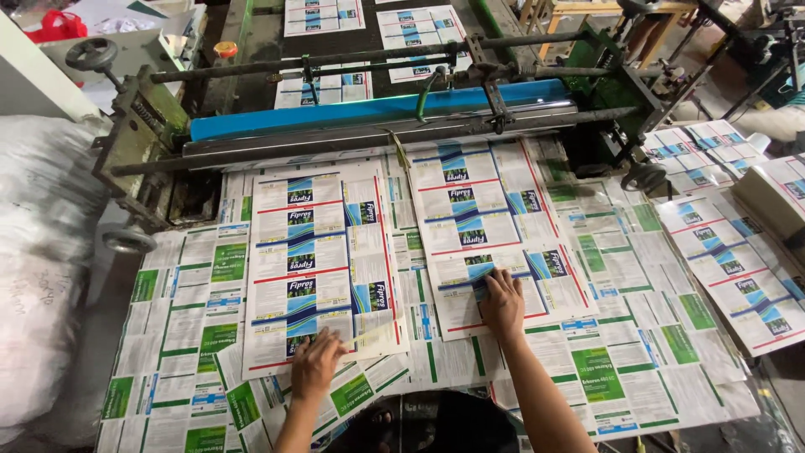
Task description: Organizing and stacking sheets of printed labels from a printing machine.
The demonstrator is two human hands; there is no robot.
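Fingers spread and flat, the left hand (317, 362) presses the near edge of a left stack (323, 264) of printed label sheets, gripping nothing. The right hand (501, 304), fingers likewise splayed, lies on the near part of a right stack (490, 231). Both stacks rest on a table (180, 335) papered with green-and-white sheets. Beyond the fingertips runs a blue roller (377, 111) of a green-framed machine (616, 80). A white sack (42, 268) sits left of the left hand.
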